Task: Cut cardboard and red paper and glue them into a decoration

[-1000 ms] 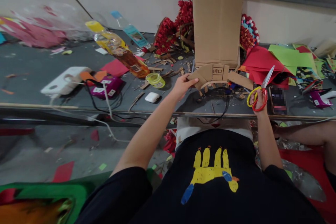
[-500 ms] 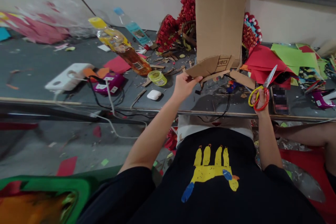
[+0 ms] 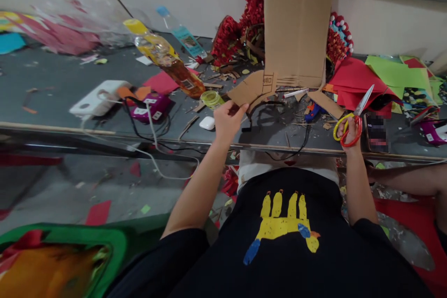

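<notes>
My left hand pinches the lower end of a curved piece of brown cardboard and holds it just over the table. Dark printing shows near the piece's right end. On the right, my right hand is closed round a pair of scissors with one yellow and one red handle, blades pointing up and away. A phone lies right beside that hand. Behind the curved piece stands a tall cardboard sheet. Between my hands are a blue glue gun and a white marker.
A yellow-capped bottle, an open jar, a white case and a power strip stand to the left. Coloured paper is piled right. A green bin is below left; another person's arm reaches in at right.
My left hand has moved left with the curved cardboard, uncovering the white marker and more of the glue gun. My right hand still holds the scissors. The view has shifted slightly.
</notes>
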Available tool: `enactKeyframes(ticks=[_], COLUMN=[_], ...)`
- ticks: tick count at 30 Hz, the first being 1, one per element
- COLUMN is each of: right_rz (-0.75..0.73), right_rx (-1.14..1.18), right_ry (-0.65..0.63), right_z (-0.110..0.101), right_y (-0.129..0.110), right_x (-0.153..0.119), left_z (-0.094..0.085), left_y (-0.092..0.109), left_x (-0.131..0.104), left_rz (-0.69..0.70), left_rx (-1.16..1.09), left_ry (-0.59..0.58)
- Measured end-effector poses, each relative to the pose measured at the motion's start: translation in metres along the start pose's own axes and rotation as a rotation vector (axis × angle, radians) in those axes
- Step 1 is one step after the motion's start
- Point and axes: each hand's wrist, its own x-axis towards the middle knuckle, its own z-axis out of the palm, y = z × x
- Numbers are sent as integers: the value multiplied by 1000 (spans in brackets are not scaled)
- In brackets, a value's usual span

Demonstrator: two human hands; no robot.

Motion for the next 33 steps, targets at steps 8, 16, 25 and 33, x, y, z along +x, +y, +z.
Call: enactKeyframes(ticks=[8,16,25,33], right_rz=[-14,-11,-12,-9], right_rx=[-14,16,11,10], right_ry=[3,7,-16,5], right_z=[-1,-1,-3,-3], right_y=[1,0,2,3], right_x=[2,1,3,4], left_z=[-17,-28,-14,-3], left_y=[-23,-32,-19,-13], left_x=[-11,-20,-8,20], left_rz=[29,3,-34,13], left_rx=[99,36,-80,-189], left_ry=[-227,-221,-127,-73])
